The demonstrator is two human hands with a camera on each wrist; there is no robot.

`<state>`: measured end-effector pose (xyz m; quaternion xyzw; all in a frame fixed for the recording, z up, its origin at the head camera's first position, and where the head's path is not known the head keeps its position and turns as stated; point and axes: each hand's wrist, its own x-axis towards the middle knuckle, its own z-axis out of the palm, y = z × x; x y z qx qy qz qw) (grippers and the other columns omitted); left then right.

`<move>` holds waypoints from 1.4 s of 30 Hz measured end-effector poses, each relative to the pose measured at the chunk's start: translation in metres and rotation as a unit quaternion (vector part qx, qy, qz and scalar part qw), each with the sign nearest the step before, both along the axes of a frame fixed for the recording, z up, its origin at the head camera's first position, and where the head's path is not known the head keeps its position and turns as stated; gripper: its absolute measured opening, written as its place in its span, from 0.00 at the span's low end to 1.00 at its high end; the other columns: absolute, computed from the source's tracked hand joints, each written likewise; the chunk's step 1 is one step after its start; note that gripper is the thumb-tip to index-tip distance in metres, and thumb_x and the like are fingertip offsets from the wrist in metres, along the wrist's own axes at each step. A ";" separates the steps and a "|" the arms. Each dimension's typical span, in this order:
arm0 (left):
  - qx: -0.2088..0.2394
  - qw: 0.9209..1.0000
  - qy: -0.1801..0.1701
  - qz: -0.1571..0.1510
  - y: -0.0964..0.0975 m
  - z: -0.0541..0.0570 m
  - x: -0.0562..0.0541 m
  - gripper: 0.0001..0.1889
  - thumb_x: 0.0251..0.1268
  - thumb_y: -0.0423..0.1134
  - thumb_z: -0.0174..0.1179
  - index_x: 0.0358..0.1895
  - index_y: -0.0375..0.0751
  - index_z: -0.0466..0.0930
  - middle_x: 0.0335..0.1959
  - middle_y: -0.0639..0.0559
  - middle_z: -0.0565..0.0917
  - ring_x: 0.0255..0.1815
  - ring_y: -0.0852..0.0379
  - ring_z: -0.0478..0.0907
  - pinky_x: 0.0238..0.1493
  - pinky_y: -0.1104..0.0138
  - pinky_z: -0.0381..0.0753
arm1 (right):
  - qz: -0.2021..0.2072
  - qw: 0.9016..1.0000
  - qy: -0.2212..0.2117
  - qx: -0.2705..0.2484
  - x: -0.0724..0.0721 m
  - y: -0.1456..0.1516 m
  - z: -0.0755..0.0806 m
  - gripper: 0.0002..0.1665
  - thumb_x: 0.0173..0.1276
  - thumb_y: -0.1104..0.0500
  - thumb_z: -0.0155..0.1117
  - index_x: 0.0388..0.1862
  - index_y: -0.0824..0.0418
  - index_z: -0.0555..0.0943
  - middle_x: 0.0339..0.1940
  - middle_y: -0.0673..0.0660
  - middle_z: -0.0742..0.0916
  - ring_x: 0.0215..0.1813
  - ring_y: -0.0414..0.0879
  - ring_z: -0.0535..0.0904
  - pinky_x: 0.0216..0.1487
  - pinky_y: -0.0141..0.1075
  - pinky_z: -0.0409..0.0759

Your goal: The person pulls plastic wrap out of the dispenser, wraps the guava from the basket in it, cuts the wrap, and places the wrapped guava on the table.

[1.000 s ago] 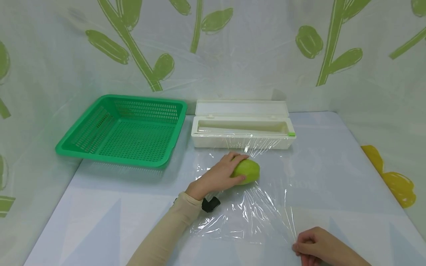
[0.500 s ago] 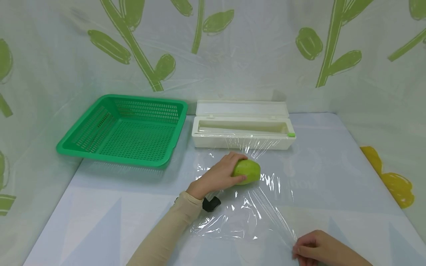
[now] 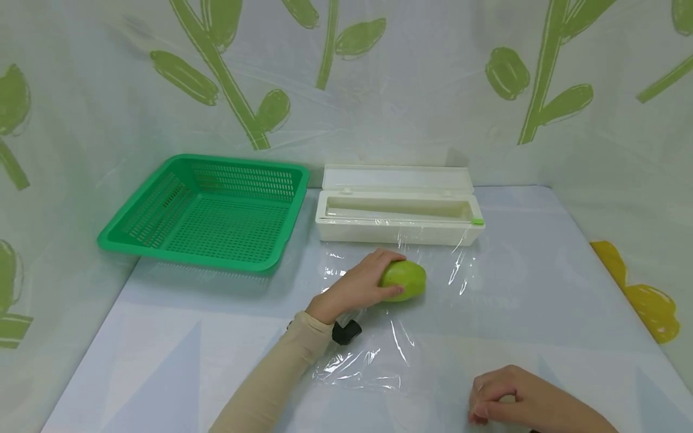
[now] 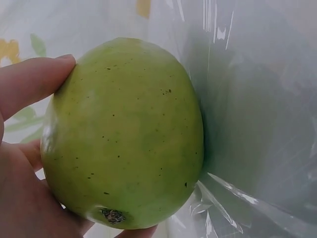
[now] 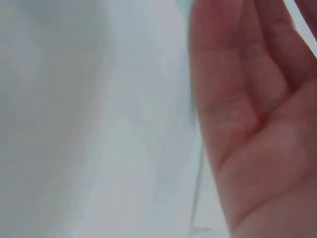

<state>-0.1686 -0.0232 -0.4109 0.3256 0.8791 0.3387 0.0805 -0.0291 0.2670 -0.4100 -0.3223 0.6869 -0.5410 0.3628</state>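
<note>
My left hand [image 3: 357, 284] grips a smooth, oval green fruit [image 3: 408, 281] from its left side. In the left wrist view the fruit [image 4: 124, 129] has small dark specks and a brown scar at one end. It lies on a sheet of clear cling film [image 3: 357, 364], which runs back to a white film dispenser [image 3: 400, 233] with its lid up. Near the front edge, my right hand [image 3: 514, 397] is apart from the fruit, fingers loosely bent. No film shows between them; the right wrist view of this hand [image 5: 262, 109] is blurred.
A green slotted plastic basket [image 3: 186, 257] stands at the back left, beside the dispenser. A green slider [image 3: 477, 222] sits at the dispenser's right end. A patterned white sheet [image 3: 411, 90] hangs behind the table [image 3: 536, 288].
The film stretched tight towards my right hand has gone slack, and that hand has let go of its corner. My left hand stays on the fruit.
</note>
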 end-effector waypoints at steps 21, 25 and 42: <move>-0.017 0.999 0.030 -0.007 0.002 -0.001 0.003 0.28 0.56 0.52 0.58 0.60 0.53 0.62 0.54 0.57 0.66 0.50 0.61 0.64 0.47 0.67 0.69 | -0.040 0.961 0.242 -0.132 -0.053 -0.050 0.035 0.24 0.57 0.81 0.48 0.38 0.58 0.82 0.44 0.58 0.79 0.44 0.49 0.77 0.40 0.38 0.76; -0.010 1.000 0.023 -0.010 0.001 0.000 0.003 0.28 0.56 0.52 0.58 0.60 0.53 0.62 0.55 0.58 0.66 0.50 0.62 0.64 0.47 0.67 0.68 | -0.051 0.960 0.226 -0.158 -0.068 -0.061 0.036 0.23 0.58 0.81 0.47 0.36 0.60 0.82 0.43 0.60 0.78 0.43 0.50 0.78 0.40 0.41 0.77; 0.018 1.000 0.003 -0.010 -0.002 -0.002 -0.001 0.27 0.56 0.60 0.52 0.61 0.63 0.65 0.58 0.60 0.64 0.56 0.61 0.61 0.51 0.64 0.67 | -0.137 0.960 0.191 -0.152 -0.096 -0.091 0.043 0.17 0.65 0.75 0.45 0.34 0.65 0.82 0.43 0.62 0.79 0.48 0.53 0.74 0.45 0.43 0.74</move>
